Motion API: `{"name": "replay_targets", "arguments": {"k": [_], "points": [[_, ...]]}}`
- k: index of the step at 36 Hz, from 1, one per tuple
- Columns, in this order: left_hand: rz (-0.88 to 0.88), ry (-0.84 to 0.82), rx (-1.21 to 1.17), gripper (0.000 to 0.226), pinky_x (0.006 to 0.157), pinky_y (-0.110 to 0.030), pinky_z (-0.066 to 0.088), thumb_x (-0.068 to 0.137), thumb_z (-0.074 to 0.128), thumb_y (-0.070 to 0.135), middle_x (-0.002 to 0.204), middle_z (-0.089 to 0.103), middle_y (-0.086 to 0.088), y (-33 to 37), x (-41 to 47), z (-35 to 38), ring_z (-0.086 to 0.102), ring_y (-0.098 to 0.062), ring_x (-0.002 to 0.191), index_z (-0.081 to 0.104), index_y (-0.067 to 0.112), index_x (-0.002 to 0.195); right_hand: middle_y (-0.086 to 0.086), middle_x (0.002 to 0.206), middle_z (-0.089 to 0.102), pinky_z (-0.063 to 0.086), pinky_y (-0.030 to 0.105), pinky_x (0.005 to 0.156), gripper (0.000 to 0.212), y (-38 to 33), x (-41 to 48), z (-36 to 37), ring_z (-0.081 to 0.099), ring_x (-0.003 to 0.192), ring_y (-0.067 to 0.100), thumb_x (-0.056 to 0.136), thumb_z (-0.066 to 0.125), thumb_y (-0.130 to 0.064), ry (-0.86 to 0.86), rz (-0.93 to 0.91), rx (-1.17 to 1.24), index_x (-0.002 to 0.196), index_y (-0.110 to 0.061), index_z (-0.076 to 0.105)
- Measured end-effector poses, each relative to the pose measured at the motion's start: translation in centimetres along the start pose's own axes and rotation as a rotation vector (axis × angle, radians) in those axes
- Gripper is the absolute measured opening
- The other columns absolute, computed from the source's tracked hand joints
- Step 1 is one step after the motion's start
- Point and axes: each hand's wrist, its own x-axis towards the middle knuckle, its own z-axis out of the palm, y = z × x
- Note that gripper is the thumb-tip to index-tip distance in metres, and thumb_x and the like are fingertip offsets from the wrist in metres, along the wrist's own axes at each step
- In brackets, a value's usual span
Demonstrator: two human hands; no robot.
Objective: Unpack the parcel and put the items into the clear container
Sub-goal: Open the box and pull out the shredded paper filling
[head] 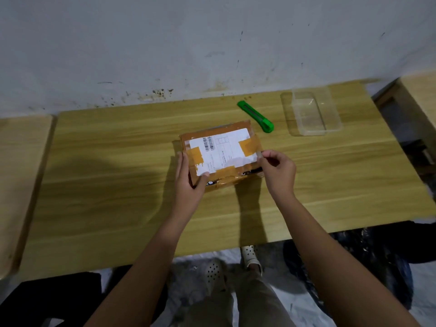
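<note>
Print on label [220, 149] of parcel [236, 180] too small to read; parcel's near-left corner covered by left hand [190, 178]. Right hand [279, 171] pinches pale strip [260, 154] at parcel's right edge, tape or label edge, cannot tell; dark gap [251, 172] in near side, contents unclear. Left table [21, 173] and right table [422, 95] run out of view at the sides.
</note>
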Motion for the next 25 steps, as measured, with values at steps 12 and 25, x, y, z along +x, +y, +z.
{"name": "replay_targets", "arguments": {"k": [12,25], "points": [[0.056,-0.063,0.099,0.079,0.097,0.005,0.015,0.084,0.064,0.033,0.157,0.008,0.010,-1.0,0.0,-1.6,0.007,0.013,0.130,0.018,0.022,0.147,0.001,0.094,0.065,0.052,0.023,0.084,0.022,0.8,-0.4,-1.3,0.062,0.091,0.013,0.082,0.062,0.004,-0.219,-0.063,0.162,0.098,-0.012,0.063],[0.115,0.190,0.056,0.060,0.092,0.011,0.015,0.092,0.051,0.033,0.151,0.028,0.000,1.8,0.8,-1.0,0.024,-0.002,0.134,0.030,0.011,0.144,0.007,0.102,0.064,0.050,0.016,0.085,0.035,-1.3,0.0,-1.0,0.063,0.095,0.006,0.076,0.065,0.009,-0.094,-0.295,0.166,0.100,-0.017,0.066]]}}
